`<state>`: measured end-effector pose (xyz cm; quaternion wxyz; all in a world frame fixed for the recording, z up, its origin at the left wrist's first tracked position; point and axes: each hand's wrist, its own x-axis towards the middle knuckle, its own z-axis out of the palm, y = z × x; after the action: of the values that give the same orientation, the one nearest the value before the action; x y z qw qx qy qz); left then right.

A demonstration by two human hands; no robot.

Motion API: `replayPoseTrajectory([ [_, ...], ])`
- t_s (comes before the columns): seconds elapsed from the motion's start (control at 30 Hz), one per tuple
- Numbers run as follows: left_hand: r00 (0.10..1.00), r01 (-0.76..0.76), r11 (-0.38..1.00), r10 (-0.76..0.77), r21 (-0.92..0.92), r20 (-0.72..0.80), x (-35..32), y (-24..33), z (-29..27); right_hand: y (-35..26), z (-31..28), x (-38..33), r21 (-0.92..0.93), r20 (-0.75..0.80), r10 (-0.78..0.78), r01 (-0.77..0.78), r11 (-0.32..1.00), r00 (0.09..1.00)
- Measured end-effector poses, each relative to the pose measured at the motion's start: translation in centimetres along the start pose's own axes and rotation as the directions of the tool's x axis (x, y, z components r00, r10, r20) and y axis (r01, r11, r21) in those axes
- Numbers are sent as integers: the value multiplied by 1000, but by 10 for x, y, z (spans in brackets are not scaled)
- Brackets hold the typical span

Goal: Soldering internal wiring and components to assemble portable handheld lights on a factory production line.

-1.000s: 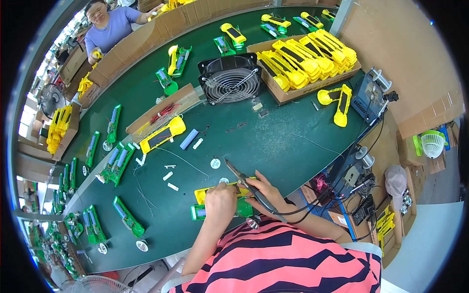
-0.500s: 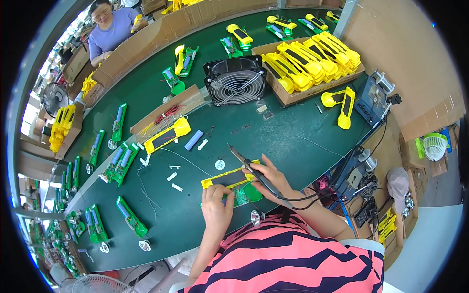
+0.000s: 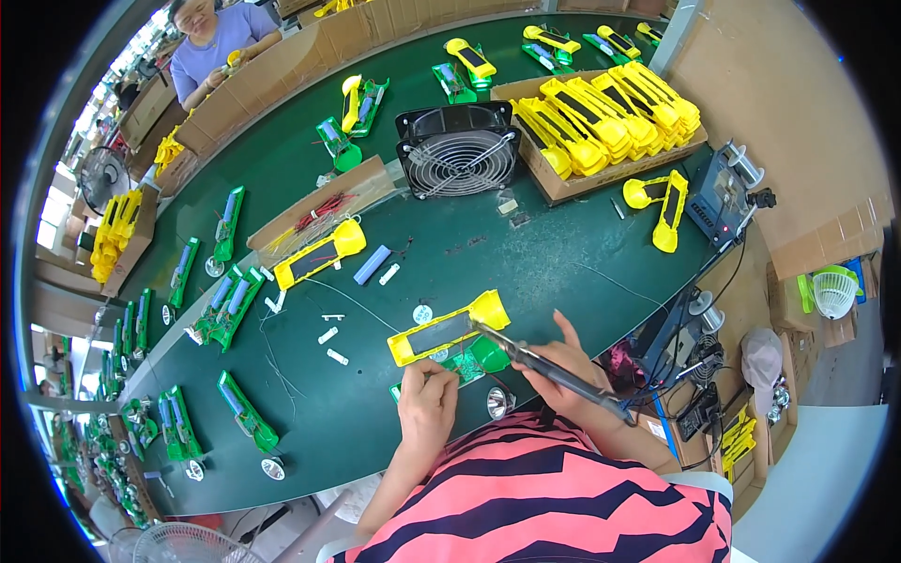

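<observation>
My right hand (image 3: pixel 566 372) grips a soldering iron (image 3: pixel 552 368), its tip pointing up and left over the yellow lamp casing (image 3: pixel 489 311). That casing lies face to the table with a dark panel (image 3: pixel 439 334) in its middle. Just nearer to me is a green lamp housing (image 3: pixel 489 355) with a green circuit board (image 3: pixel 466 366). A shiny reflector (image 3: pixel 500 403) hangs at its near side. At the housing's left part my left hand (image 3: pixel 427 402) is closed in a pinch; whatever is between the fingertips is hidden.
Behind the work stands a black fan (image 3: pixel 458 155), beside a cardboard box (image 3: pixel 563 192) of yellow casings. A soldering station (image 3: pixel 718 202) sits at the right edge. Green housings with blue batteries (image 3: pixel 246 413) lie to the left. A co-worker (image 3: pixel 221 52) sits beyond the cardboard barrier.
My right hand and the soldering iron have moved a little right and down, with the tip lower and uncovering the yellow casing's rounded end. My left hand stays pinched in nearly the same place.
</observation>
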<state>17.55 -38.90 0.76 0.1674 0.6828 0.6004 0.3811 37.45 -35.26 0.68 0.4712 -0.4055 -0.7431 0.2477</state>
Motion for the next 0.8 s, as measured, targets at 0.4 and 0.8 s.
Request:
replayPoseTrajectory([
  [0.4, 995, 49, 999, -50, -17, -82, 4, 3, 12, 3, 11, -36, 329, -128, 223, -171, 929, 966],
  [0.8, 996, 33, 999, -32, 3, -88, 5, 2, 15, 5, 16, -39, 338, -108, 229, -181, 924, 967],
])
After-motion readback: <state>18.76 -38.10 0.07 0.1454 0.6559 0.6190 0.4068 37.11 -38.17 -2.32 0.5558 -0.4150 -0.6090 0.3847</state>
